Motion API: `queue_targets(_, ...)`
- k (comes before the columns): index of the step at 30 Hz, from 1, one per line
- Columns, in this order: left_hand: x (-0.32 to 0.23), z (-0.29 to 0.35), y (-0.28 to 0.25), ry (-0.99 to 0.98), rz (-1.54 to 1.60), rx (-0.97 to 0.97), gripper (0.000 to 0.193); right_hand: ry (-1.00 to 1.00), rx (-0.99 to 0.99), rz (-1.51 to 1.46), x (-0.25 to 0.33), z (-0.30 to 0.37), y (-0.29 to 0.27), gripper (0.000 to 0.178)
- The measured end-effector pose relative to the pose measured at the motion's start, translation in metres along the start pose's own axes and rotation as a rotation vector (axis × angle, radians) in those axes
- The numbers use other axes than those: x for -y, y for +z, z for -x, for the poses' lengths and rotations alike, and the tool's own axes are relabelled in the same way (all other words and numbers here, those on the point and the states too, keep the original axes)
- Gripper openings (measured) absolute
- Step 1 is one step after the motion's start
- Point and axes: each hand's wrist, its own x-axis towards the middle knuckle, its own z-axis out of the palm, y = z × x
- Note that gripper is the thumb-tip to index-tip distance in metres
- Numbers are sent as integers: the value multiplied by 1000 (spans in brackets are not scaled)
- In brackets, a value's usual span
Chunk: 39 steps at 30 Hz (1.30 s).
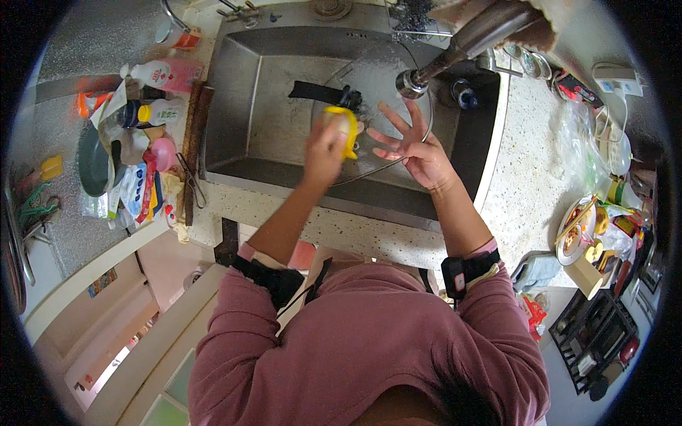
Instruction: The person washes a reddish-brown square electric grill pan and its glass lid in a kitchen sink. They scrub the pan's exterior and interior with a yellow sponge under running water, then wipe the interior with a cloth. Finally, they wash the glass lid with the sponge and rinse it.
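Note:
My left hand (325, 150) is closed around a yellow-edged, rounded thing (350, 133) with a pale middle, held over the sink (277, 136). Motion blurs it, so its exact kind is unclear. To its right, my right hand (419, 148) is raised with fingers spread and nothing in it, just below the metal faucet head (411, 84). A flat black strip (312, 91) lies on the sink floor beyond my left hand, with a dark bunched part at its right end. A thin grey hose (430, 106) curves down past my right hand.
Bottles (165, 74) and packets crowd the counter on the left, beside a brown ledge (196, 135). A dark cup-like item (463, 94) sits in the sink's right corner. Plates with food (570, 240), plastic bags (577, 142) and a black rack (593, 334) are at right.

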Motion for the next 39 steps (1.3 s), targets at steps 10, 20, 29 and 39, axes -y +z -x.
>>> queue_targets(10,-97,-43,26,491,-78,289,38,107,-114,406,-14,10,-16,81)
queue_targets(20,-96,-115,53,235,-143,180,42,-32,-1,177,-25,11,13,94)
queue_targets(29,-105,-46,35,377,-129,263,43,111,-234,406,-27,16,-1,64)
queue_targets(39,-77,-166,67,-488,-398,113,35,-61,-71,274,-20,18,32,106)
